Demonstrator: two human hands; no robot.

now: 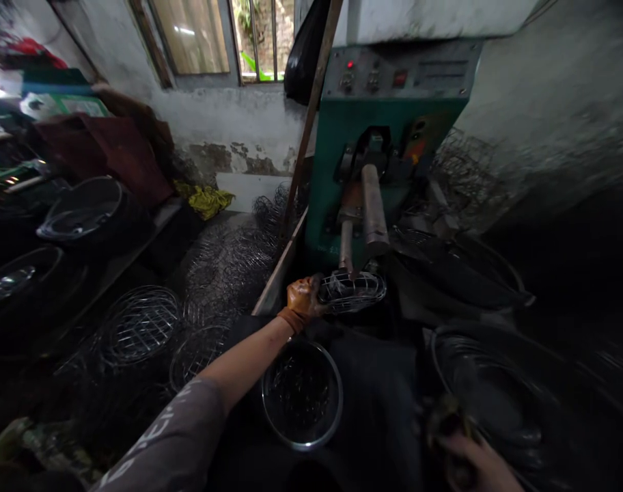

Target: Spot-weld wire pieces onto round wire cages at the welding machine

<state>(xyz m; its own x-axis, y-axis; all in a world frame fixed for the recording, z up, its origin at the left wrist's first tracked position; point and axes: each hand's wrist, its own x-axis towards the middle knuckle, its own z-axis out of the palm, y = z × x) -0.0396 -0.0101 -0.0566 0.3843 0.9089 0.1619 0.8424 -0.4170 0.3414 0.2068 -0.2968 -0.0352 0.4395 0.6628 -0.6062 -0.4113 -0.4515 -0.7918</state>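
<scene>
My left hand, in an orange-brown glove, is closed on the left rim of a round wire basket. The basket is tilted beneath the lower electrode arm of a green spot-welding machine; I cannot tell whether they touch. A metal bowl with small dark pieces inside sits close below my left forearm. Smeared by motion, my right hand is low on the right beside a large dark tub. Whether its fingers hold anything does not show.
Round wire grids and a heap of wire parts lie to the left. Behind them is a yellow cloth. A slanted rusty bar stands left of the machine. Dark round tubs line the far left.
</scene>
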